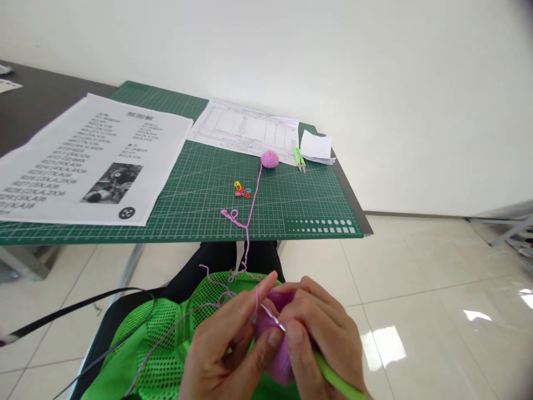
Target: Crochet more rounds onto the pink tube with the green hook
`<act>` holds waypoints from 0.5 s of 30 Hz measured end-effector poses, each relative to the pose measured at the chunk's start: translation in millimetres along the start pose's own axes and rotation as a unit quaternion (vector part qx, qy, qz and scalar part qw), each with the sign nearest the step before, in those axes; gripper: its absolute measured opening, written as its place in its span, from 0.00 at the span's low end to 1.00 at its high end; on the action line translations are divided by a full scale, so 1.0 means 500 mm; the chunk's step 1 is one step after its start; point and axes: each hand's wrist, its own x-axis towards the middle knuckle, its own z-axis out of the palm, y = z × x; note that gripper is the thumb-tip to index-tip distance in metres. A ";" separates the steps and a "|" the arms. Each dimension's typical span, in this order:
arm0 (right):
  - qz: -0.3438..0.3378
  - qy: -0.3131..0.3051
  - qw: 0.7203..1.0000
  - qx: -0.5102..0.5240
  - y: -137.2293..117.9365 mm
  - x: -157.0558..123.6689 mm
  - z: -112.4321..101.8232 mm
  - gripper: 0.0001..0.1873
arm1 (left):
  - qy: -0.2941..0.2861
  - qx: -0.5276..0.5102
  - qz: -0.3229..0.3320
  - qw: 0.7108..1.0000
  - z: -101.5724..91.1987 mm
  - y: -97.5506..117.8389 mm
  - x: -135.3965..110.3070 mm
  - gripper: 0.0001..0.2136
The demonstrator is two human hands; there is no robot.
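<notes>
In the head view my left hand (237,339) grips a purple crochet piece (281,364), its index finger raised with a strand of yarn over it. My right hand (320,333) is closed around a crochet hook (335,380) with a green handle, and some of its fingers also touch the piece. The hook's silver tip points up and left, close to the yarn at the piece's edge. Pink-purple yarn (249,244) runs from my lap up over the mat's edge to a small yarn ball (270,159). My palms hide part of the piece.
On the green cutting mat (200,189) lie a printed pattern sheet (166,125), a form (245,125), several colourful stitch markers (242,190), green-handled snips (299,159) and a stack of white paper (316,147). Loose yarn lies across the green mesh vest (162,339). A dark cable (83,300) crosses at left.
</notes>
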 end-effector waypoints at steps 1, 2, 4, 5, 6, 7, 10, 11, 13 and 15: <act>-0.013 -0.004 1.000 -0.007 -0.003 0.002 -0.004 0.14 | 0.001 -0.012 -0.023 1.000 -0.001 0.003 -0.003 0.20; -0.027 -0.006 1.000 -0.012 -0.006 0.005 -0.007 0.13 | 0.005 -0.030 -0.049 0.998 -0.001 0.005 -0.007 0.20; -0.047 -0.012 0.999 -0.020 -0.008 0.010 -0.012 0.12 | 0.016 -0.073 -0.097 0.992 0.001 0.011 -0.015 0.21; -0.047 -0.015 0.999 -0.023 -0.008 0.013 -0.013 0.10 | 0.021 -0.092 -0.111 0.989 0.003 0.013 -0.019 0.21; -0.045 -0.016 0.999 -0.025 -0.009 0.015 -0.015 0.08 | 0.025 -0.110 -0.119 0.986 0.006 0.016 -0.021 0.22; -0.040 -0.016 0.999 -0.025 -0.010 0.018 -0.016 0.06 | 0.030 -0.124 -0.125 0.984 0.008 0.019 -0.024 0.22; -0.053 -0.014 0.998 -0.016 -0.016 0.023 -0.021 0.05 | 0.050 -0.148 -0.134 0.979 0.018 0.030 -0.025 0.21; -0.064 -0.015 0.998 -0.012 -0.018 0.023 -0.023 0.06 | 0.057 -0.152 -0.139 0.977 0.021 0.036 -0.025 0.20; -0.080 -0.020 0.997 -0.008 -0.022 0.024 -0.029 0.08 | 0.066 -0.160 -0.149 0.974 0.026 0.048 -0.023 0.19; -0.084 -0.022 0.996 -0.011 -0.027 0.026 -0.035 0.08 | 0.066 -0.171 -0.156 0.971 0.030 0.060 -0.021 0.19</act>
